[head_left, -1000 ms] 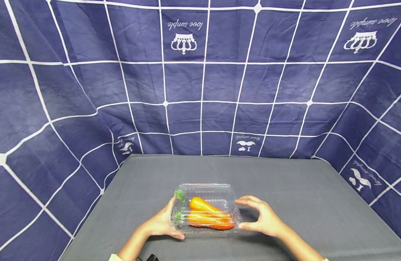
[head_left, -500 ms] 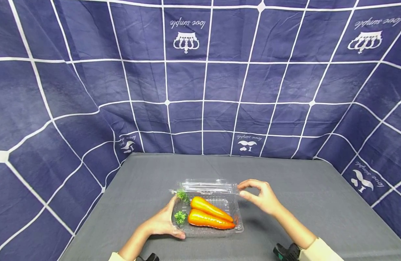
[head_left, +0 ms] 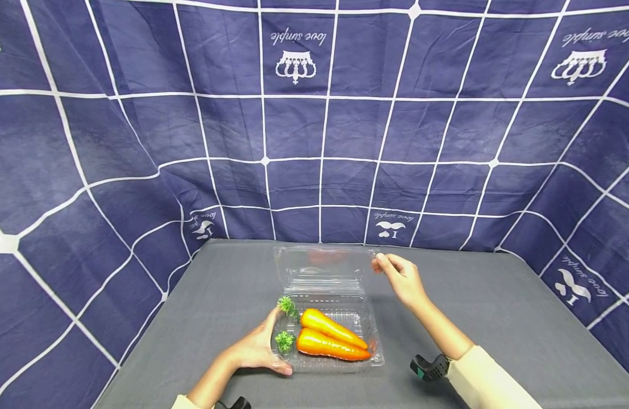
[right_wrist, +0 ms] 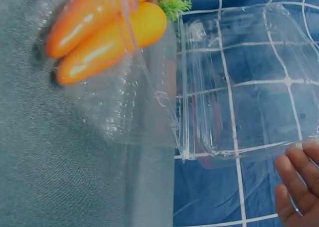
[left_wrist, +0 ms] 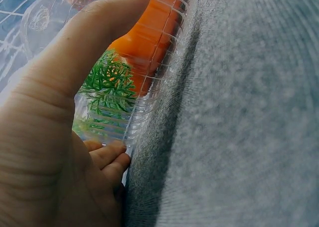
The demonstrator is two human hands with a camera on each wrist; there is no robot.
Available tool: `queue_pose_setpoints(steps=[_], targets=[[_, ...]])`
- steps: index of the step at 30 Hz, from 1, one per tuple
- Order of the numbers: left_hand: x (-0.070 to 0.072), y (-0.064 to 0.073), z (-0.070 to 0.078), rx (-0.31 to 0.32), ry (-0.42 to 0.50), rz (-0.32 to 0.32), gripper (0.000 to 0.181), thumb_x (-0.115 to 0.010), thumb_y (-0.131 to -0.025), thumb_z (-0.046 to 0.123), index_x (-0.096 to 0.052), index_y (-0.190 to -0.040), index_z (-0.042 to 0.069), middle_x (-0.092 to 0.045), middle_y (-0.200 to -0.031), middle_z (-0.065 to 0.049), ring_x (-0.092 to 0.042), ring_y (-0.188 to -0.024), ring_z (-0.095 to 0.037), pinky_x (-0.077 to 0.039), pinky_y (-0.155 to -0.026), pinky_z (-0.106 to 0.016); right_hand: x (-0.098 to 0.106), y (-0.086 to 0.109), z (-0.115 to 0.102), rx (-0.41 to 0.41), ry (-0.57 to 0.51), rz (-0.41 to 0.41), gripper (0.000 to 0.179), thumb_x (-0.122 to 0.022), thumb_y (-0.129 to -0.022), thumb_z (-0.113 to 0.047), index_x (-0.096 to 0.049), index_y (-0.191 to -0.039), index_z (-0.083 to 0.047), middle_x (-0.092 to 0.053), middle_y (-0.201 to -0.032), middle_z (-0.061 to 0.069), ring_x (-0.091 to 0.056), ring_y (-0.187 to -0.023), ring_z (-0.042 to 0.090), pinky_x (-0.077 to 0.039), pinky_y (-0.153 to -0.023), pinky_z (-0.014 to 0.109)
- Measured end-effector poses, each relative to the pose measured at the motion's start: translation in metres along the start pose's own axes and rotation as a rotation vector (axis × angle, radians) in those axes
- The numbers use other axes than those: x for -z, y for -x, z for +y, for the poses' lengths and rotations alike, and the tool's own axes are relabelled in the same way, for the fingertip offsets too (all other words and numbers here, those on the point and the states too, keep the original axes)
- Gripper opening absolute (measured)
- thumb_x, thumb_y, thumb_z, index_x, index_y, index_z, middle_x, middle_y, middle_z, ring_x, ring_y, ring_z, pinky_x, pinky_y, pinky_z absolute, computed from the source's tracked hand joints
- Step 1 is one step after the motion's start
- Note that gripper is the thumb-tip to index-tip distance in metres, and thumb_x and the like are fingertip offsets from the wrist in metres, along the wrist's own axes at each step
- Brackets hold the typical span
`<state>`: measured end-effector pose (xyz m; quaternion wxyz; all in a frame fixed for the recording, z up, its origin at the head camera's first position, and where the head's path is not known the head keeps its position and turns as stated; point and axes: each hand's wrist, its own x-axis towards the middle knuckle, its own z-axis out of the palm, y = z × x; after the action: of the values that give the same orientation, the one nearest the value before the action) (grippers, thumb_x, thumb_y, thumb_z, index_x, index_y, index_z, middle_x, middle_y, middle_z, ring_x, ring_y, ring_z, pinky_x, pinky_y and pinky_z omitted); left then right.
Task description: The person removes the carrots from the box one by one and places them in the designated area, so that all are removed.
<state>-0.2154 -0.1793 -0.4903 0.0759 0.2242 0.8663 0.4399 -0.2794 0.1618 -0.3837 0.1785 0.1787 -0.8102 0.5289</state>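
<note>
Two orange carrots with short green leafy tops lie side by side in a clear plastic clamshell container, leaves toward the left. My left hand grips the container's left end, thumb at the front corner and fingers round the far side. In the left wrist view, that thumb crosses the clear wall in front of a carrot. The hinged lid stands raised at the back. My right hand pinches the lid's right corner; in the right wrist view, its fingers meet the lid's edge.
The container rests on a grey cloth-covered table. A blue cloth with white grid lines hangs behind and at both sides. A black wrist device sits on the right wrist.
The lid has swung up and back from over the carrots, with my right hand rising at its corner. My left hand has stayed at the container's left end.
</note>
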Motion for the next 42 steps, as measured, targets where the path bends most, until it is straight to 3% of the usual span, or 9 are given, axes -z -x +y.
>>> queue_pose_setpoints(steps=[7,14,17,22,32,42], targets=[[0.001,0.0,0.0,0.008,-0.008,-0.007,0.133,-0.096,-0.056,0.036,-0.012,-0.15,-0.003,-0.033,-0.147,-0.03,-0.033,-0.134,-0.044,-0.026,-0.105,-0.063,-0.007,-0.011,0.017,-0.068,-0.064,-0.031,0.034,-0.049,-0.104,-0.022,-0.068,-0.104,0.006,-0.07,-0.096,0.019,-0.065,-0.081,0.014,-0.051,-0.079,0.03],[0.001,0.0,0.001,0.009,-0.019,0.0,0.132,-0.096,-0.056,0.037,-0.012,-0.15,-0.004,-0.033,-0.146,-0.03,-0.033,-0.134,-0.044,-0.027,-0.104,-0.064,-0.017,-0.012,0.031,-0.134,0.005,-0.073,0.034,-0.052,-0.103,-0.026,-0.066,-0.114,0.003,-0.069,-0.102,0.019,-0.067,-0.088,0.025,-0.049,-0.077,0.027],[0.001,0.0,0.0,0.002,-0.024,0.003,0.132,-0.096,-0.056,0.036,-0.013,-0.15,-0.004,-0.035,-0.146,-0.029,-0.035,-0.133,-0.043,-0.028,-0.104,-0.063,-0.022,-0.012,0.041,-0.131,0.024,-0.086,0.029,-0.058,-0.099,-0.02,-0.065,-0.114,0.003,-0.069,-0.099,0.017,-0.066,-0.087,0.027,-0.049,-0.074,0.026],[0.0,0.001,-0.001,-0.009,-0.038,0.015,0.131,-0.096,-0.055,0.036,-0.015,-0.148,-0.005,-0.036,-0.144,-0.028,-0.036,-0.132,-0.041,-0.029,-0.104,-0.063,-0.03,-0.008,0.056,-0.11,0.067,-0.11,0.024,-0.065,-0.092,-0.006,-0.064,-0.112,0.007,-0.068,-0.096,0.014,-0.063,-0.083,0.018,-0.049,-0.073,0.024],[0.001,0.0,-0.001,0.007,-0.012,0.0,0.132,-0.096,-0.056,0.034,-0.012,-0.149,-0.006,-0.032,-0.146,-0.031,-0.033,-0.134,-0.044,-0.028,-0.104,-0.063,-0.039,0.0,0.066,-0.258,0.07,-0.174,0.03,-0.064,-0.091,-0.007,-0.061,-0.115,0.01,-0.068,-0.094,0.013,-0.066,-0.076,0.019,-0.05,-0.064,0.024],[0.001,0.0,-0.001,0.011,-0.002,-0.011,0.13,-0.095,-0.056,0.035,-0.013,-0.149,-0.004,-0.032,-0.147,-0.029,-0.032,-0.134,-0.045,-0.028,-0.104,-0.064,-0.044,0.006,0.074,-0.385,0.012,-0.166,0.024,-0.063,-0.094,-0.012,-0.066,-0.104,0.009,-0.07,-0.082,0.01,-0.065,-0.065,0.018,-0.047,-0.059,0.025]])
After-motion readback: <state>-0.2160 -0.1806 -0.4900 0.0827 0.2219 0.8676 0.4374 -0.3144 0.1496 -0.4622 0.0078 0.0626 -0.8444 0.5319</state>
